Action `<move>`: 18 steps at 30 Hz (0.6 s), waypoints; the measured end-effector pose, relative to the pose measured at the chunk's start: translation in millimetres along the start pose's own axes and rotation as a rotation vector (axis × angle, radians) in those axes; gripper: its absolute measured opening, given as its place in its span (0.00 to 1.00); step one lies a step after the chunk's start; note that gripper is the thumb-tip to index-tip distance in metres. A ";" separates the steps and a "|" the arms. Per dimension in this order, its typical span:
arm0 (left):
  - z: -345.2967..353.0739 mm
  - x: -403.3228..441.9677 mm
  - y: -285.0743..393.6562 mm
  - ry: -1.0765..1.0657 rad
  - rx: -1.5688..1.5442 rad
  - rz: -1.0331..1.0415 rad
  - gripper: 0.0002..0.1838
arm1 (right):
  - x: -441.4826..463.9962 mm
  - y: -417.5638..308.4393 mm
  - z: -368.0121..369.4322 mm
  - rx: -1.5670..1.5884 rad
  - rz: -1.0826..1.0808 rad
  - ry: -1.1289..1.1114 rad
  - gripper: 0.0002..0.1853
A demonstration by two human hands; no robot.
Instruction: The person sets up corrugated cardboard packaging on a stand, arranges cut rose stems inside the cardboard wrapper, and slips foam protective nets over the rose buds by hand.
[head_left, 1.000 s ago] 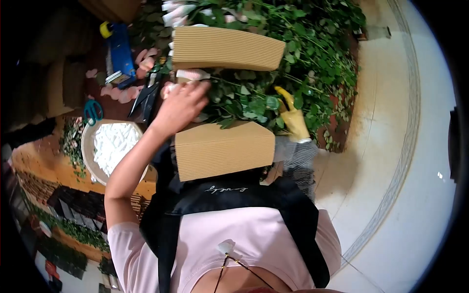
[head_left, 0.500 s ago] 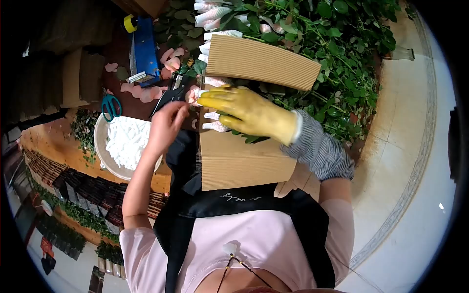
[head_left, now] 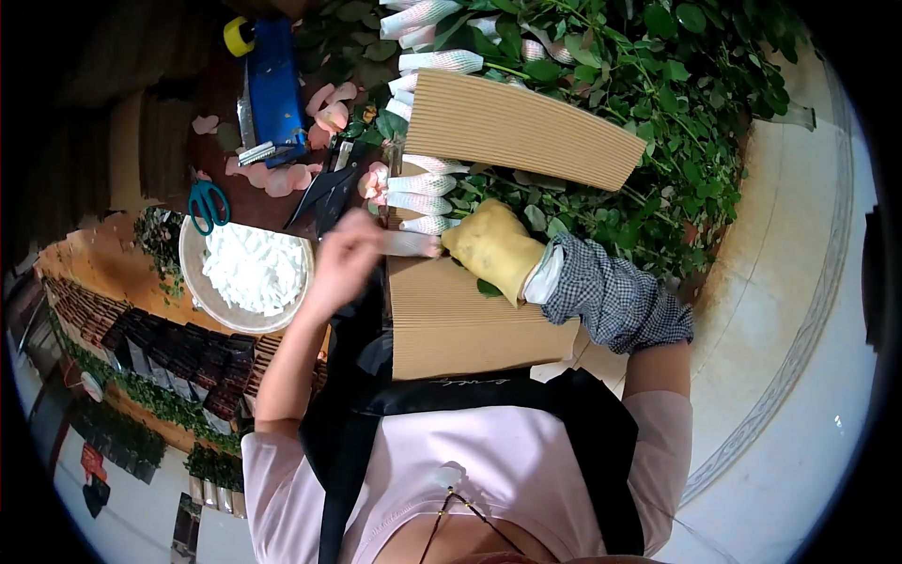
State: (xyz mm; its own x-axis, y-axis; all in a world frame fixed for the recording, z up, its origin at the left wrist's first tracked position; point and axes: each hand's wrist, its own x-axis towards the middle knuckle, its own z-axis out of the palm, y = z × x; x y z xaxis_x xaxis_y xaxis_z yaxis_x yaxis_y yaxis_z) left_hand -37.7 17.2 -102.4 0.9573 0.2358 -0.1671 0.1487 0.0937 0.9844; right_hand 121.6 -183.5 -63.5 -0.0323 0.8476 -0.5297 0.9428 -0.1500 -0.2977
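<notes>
My left hand [head_left: 348, 261] is bare and smeared by motion, its fingers at the left end of a flower in a white net sleeve [head_left: 411, 244]. How those fingers are set cannot be made out. My right hand [head_left: 495, 252], in a yellow glove, is closed around the other end of that flower, just above a ridged cardboard sheet [head_left: 484, 324]. Several more flowers in white net sleeves [head_left: 421, 203] lie in a row beyond it, buds to the left and leafy stems to the right. A second cardboard strip [head_left: 526, 127] lies across the stems farther up.
On the left are a bowl [head_left: 191, 282] of small white pieces, teal scissors [head_left: 209, 205], a black stapler [head_left: 329, 193] and a blue tape dispenser [head_left: 274, 89]. Pink petals [head_left: 282, 179] are scattered near them. Leafy stems [head_left: 648, 103] fill the upper right.
My gloved hand has drawn back toward me and its fingers have curled in. My left hand has shifted right and nearer. Sleeved flowers that the glove covered now show.
</notes>
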 end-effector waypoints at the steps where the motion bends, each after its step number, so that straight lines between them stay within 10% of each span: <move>1: -15.7 -1.4 -5.0 0.183 -0.022 0.028 0.07 | -1.5 1.1 0.8 -0.001 -0.008 0.031 0.11; 6: -26.6 -4.9 27.6 0.170 0.254 -0.260 0.10 | -16.0 4.3 -33.5 0.175 0.066 0.468 0.16; 11: 27.2 19.3 14.3 -0.047 0.864 0.009 0.16 | 4.1 -4.8 -4.2 -0.206 0.240 0.134 0.10; 18: -21.2 11.7 24.9 0.445 0.399 0.153 0.02 | -11.0 12.9 -6.7 0.158 0.211 0.287 0.11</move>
State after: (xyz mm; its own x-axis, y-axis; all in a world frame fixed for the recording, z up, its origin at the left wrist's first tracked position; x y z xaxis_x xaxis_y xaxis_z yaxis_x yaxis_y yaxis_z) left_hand -28.0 42.7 -81.0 0.7928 0.6070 0.0552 0.1819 -0.3221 0.9291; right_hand 136.4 -191.3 -56.2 0.2720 0.8942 -0.3555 0.8552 -0.3940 -0.3368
